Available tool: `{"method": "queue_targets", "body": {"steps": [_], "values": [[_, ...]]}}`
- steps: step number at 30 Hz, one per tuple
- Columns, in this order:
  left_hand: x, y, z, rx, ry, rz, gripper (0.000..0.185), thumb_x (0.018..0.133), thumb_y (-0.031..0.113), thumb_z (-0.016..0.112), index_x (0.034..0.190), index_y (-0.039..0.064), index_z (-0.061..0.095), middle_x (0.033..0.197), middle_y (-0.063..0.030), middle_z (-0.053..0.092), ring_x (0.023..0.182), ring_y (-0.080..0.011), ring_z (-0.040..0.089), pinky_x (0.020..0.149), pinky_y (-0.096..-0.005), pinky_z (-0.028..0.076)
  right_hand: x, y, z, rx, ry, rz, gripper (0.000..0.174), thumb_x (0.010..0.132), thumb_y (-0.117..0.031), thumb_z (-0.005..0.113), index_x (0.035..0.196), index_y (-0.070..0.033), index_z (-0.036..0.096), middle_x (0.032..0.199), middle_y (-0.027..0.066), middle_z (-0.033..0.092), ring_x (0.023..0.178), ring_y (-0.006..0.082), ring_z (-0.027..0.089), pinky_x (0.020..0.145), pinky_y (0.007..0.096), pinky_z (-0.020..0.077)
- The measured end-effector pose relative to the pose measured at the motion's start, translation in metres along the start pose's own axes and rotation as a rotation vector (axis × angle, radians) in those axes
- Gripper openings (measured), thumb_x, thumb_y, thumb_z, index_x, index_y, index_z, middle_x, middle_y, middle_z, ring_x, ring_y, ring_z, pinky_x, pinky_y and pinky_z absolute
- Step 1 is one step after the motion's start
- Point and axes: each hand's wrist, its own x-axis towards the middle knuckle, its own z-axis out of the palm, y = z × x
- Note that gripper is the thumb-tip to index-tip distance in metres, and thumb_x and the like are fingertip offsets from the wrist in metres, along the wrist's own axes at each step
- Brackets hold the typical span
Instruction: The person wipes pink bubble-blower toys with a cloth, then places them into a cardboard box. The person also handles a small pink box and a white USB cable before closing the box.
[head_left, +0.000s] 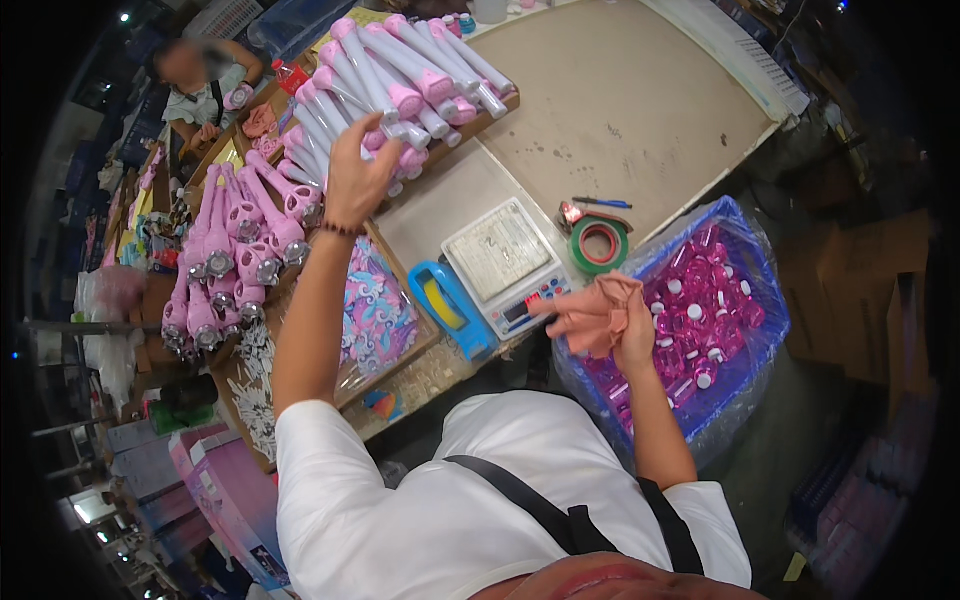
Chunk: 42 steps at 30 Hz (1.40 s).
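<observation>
My left hand (360, 171) reaches over a pile of pale tubes with pink ends (405, 94), thumb and forefinger apart at the near tube ends. No tube shows clear of the pile in its grasp. My right hand (636, 337) is shut on a crumpled salmon-coloured rubber glove (596, 311), whose fingers point left; whether any of my fingers are inside it is hidden. Under the glove's tip is the display edge of a white digital scale (501, 255). Below the right hand, a blue plastic-lined crate (776, 300) holds many pink bottles with white caps (694, 311).
Pink wands with clear tips (225, 255) lie at left. Patterned bags (379, 307) fill a tray. A blue tape dispenser (454, 309), green tape roll (598, 246) and pen (602, 202) surround the scale. A red-capped bottle (289, 76) stands near another person (196, 97).
</observation>
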Motion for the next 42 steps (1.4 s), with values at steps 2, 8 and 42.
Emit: {"method": "queue_targets", "body": {"steps": [2,8,42], "values": [[-0.049,0.021,-0.008,-0.04,-0.037,0.004,0.039,0.082,0.017,0.066,0.116,-0.001,0.06,0.105,-0.0147,0.065,0.097,-0.0269,0.061,0.089,-0.0353,0.047,-0.006,-0.007,0.001,0.23,-0.044,0.095,0.054,0.102,-0.043,0.032,0.136,-0.002,0.041,0.133,0.01,0.052,0.124,0.0224,0.049,0.104,0.0352,0.0393],[-0.188,0.06,-0.022,-0.427,-0.163,-0.451,0.03,0.092,0.007,0.06,0.12,-0.001,0.057,0.104,-0.0051,0.063,0.094,-0.012,0.058,0.082,-0.0245,0.047,-0.023,-0.016,0.003,0.539,-0.23,0.14,0.055,0.1,-0.047,0.036,0.139,-0.008,0.04,0.137,0.01,0.05,0.126,0.0264,0.049,0.106,0.0417,0.0387],[-0.469,0.06,-0.211,-0.285,-0.073,-0.472,0.028,0.082,0.009,0.067,0.107,-0.002,0.063,0.085,-0.0114,0.068,0.083,-0.0204,0.065,0.073,-0.0315,0.051,-0.147,0.144,0.227,0.49,-0.521,0.54,0.051,0.102,-0.044,0.031,0.138,-0.01,0.041,0.139,0.0099,0.048,0.128,0.0289,0.046,0.109,0.0446,0.0361]]}}
